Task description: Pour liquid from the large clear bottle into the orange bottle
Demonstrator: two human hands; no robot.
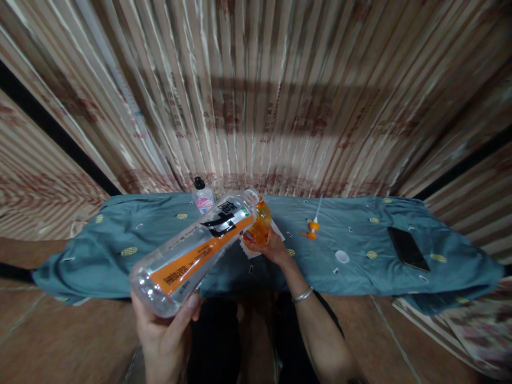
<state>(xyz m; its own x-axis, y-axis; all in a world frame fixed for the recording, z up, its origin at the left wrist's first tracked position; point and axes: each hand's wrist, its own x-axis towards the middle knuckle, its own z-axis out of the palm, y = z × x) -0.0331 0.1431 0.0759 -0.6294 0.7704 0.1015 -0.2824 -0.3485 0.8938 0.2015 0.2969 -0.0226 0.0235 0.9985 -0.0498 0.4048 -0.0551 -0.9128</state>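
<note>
My left hand (pixel 168 325) grips the bottom end of a large clear plastic bottle (pixel 188 256) with an orange and silver label. The bottle is tilted, its mouth up and to the right, at the neck of a smaller orange bottle (pixel 262 218). Around that orange bottle my right hand (pixel 272 246) is closed, holding it over a white paper (pixel 251 252) on the cloth. Whether liquid runs between the two mouths I cannot make out. An orange pump head (pixel 313 226) with a long clear tube lies to the right of my right hand.
A small clear bottle with a black cap (pixel 203 196) stands behind the large bottle. On the teal patterned cloth (pixel 152 229) are a white round disc (pixel 342 257) and a dark phone (pixel 408 248) at the right. A striped curtain (pixel 280 106) hangs behind.
</note>
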